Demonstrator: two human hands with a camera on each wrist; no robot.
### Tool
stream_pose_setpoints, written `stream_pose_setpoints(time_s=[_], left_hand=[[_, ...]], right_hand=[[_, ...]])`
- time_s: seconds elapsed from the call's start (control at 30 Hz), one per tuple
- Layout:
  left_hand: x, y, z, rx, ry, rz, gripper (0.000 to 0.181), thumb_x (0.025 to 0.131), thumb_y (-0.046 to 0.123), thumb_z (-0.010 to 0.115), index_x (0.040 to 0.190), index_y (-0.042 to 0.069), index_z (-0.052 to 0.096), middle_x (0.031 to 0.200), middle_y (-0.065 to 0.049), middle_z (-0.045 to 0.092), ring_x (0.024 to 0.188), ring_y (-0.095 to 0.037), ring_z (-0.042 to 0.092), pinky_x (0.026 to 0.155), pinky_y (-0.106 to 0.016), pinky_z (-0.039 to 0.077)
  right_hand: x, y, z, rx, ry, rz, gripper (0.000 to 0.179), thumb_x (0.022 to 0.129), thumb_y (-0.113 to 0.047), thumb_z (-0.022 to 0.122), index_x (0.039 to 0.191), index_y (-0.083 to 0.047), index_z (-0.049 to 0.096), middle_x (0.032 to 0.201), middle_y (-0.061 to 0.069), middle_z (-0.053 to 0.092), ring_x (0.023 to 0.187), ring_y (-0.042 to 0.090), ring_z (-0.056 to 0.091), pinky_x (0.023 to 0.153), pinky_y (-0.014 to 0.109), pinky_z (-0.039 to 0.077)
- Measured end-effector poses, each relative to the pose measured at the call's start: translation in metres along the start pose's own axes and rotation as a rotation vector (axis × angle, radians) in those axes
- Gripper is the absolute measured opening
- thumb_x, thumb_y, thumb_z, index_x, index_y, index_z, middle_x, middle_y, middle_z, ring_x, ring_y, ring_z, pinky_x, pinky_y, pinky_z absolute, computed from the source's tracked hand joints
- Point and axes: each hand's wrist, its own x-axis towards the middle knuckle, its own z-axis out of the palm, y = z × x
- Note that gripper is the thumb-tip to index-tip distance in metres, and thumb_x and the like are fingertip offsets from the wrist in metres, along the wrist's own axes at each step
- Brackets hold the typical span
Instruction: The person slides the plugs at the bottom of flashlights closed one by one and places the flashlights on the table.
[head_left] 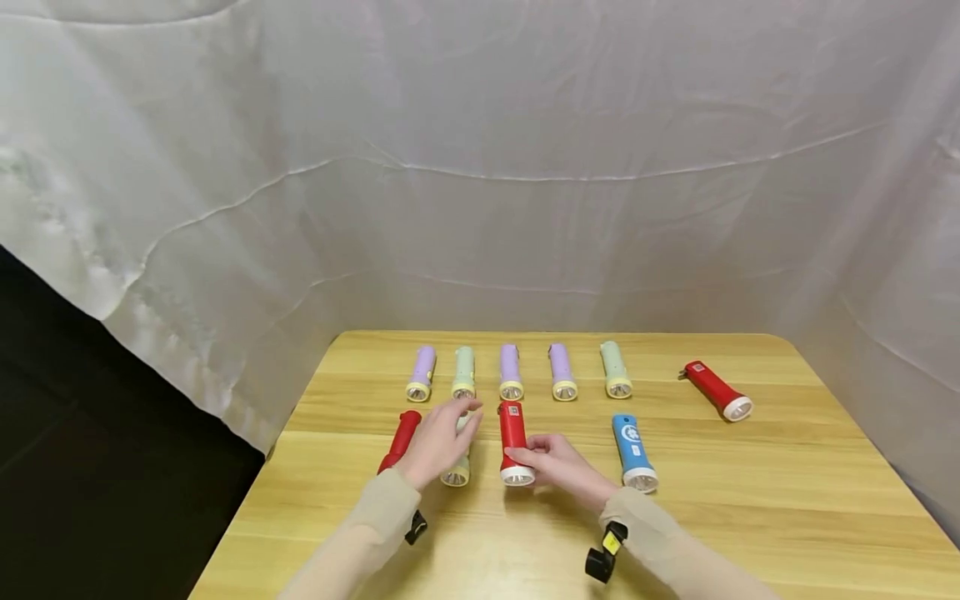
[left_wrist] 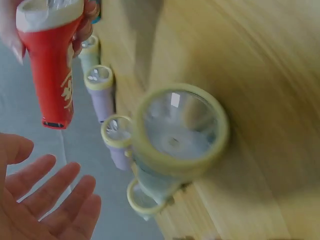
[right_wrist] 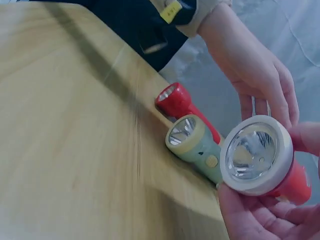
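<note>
My right hand (head_left: 561,467) grips a red flashlight (head_left: 512,433) with a white head near its lens end, raised over the table. In the right wrist view its white rim (right_wrist: 282,145) faces the camera, thumb and fingers around the head. My left hand (head_left: 441,440) hovers just left of it, fingers spread and loosely bent with nothing in them, as the left wrist view shows. Partly hidden under this hand lies a pale green flashlight (head_left: 456,477) with a yellow rim. Beside it is an all-red flashlight (head_left: 403,433), its head covered by the left wrist.
Along the back runs a row of purple flashlights (head_left: 510,367) and pale green flashlights (head_left: 613,364). A blue flashlight (head_left: 632,446) lies right of my right hand, and another red flashlight (head_left: 712,385) farther right. Grey-white curtain (head_left: 555,233) surrounds the wooden table (head_left: 787,500).
</note>
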Motion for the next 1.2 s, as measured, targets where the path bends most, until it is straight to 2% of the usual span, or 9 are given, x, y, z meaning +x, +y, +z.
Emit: stream_pose_setpoints(time_s=[0.17, 0.3, 0.47, 0.6, 0.87, 1.03, 1.2], left_hand=[[-0.009, -0.007, 0.000, 0.136, 0.036, 0.037, 0.030, 0.101, 0.024, 0.060, 0.127, 0.012, 0.067, 0.127, -0.009, 0.071, 0.116, -0.030, 0.069, 0.094, -0.048, 0.057], [-0.013, -0.011, 0.000, 0.179, 0.060, 0.054, 0.030, 0.100, 0.023, 0.062, 0.126, 0.012, 0.068, 0.124, -0.009, 0.072, 0.114, -0.029, 0.069, 0.093, -0.047, 0.058], [-0.015, -0.012, 0.001, 0.169, 0.049, 0.041, 0.028, 0.099, 0.022, 0.063, 0.125, 0.010, 0.068, 0.124, -0.009, 0.072, 0.117, -0.030, 0.068, 0.098, -0.049, 0.056], [-0.017, -0.012, 0.003, 0.156, 0.044, 0.033, 0.027, 0.099, 0.020, 0.062, 0.124, 0.011, 0.069, 0.125, -0.010, 0.072, 0.119, -0.031, 0.066, 0.101, -0.050, 0.054], [-0.018, -0.011, 0.007, 0.130, 0.041, 0.037, 0.028, 0.099, 0.019, 0.061, 0.125, 0.008, 0.068, 0.126, -0.011, 0.071, 0.121, -0.032, 0.066, 0.101, -0.049, 0.054], [-0.018, -0.010, 0.009, 0.113, 0.044, 0.043, 0.028, 0.100, 0.019, 0.061, 0.124, 0.009, 0.069, 0.125, -0.009, 0.072, 0.120, -0.030, 0.066, 0.101, -0.048, 0.054], [-0.018, -0.008, 0.011, 0.089, 0.046, 0.051, 0.027, 0.100, 0.019, 0.061, 0.124, 0.010, 0.069, 0.124, -0.009, 0.072, 0.119, -0.030, 0.067, 0.101, -0.047, 0.055]], right_hand=[[0.010, 0.000, 0.006, -0.070, 0.096, 0.029, 0.046, 0.094, -0.034, 0.070, 0.112, 0.008, 0.063, 0.094, 0.013, 0.074, 0.073, 0.014, 0.069, 0.070, 0.035, 0.061], [0.016, 0.000, 0.009, -0.145, 0.150, 0.042, 0.040, 0.091, -0.035, 0.073, 0.099, 0.004, 0.065, 0.088, 0.011, 0.074, 0.069, 0.013, 0.067, 0.065, 0.033, 0.061], [0.023, 0.004, 0.010, -0.235, 0.183, 0.077, 0.039, 0.087, -0.039, 0.076, 0.088, -0.002, 0.065, 0.079, 0.007, 0.070, 0.065, 0.013, 0.066, 0.059, 0.029, 0.059], [0.028, 0.007, 0.011, -0.273, 0.185, 0.093, 0.038, 0.086, -0.040, 0.076, 0.085, -0.004, 0.066, 0.076, 0.005, 0.069, 0.064, 0.012, 0.068, 0.059, 0.028, 0.060], [0.033, 0.006, 0.011, -0.304, 0.188, 0.095, 0.038, 0.088, -0.038, 0.074, 0.089, -0.001, 0.064, 0.078, 0.008, 0.069, 0.060, 0.014, 0.068, 0.055, 0.029, 0.060], [0.035, 0.007, 0.008, -0.323, 0.208, 0.144, 0.042, 0.092, -0.043, 0.070, 0.092, -0.002, 0.058, 0.077, 0.008, 0.065, 0.055, 0.015, 0.064, 0.052, 0.029, 0.059], [0.035, 0.007, 0.004, -0.301, 0.185, 0.177, 0.044, 0.093, -0.045, 0.068, 0.096, -0.002, 0.057, 0.076, 0.010, 0.065, 0.054, 0.014, 0.061, 0.051, 0.029, 0.058]])
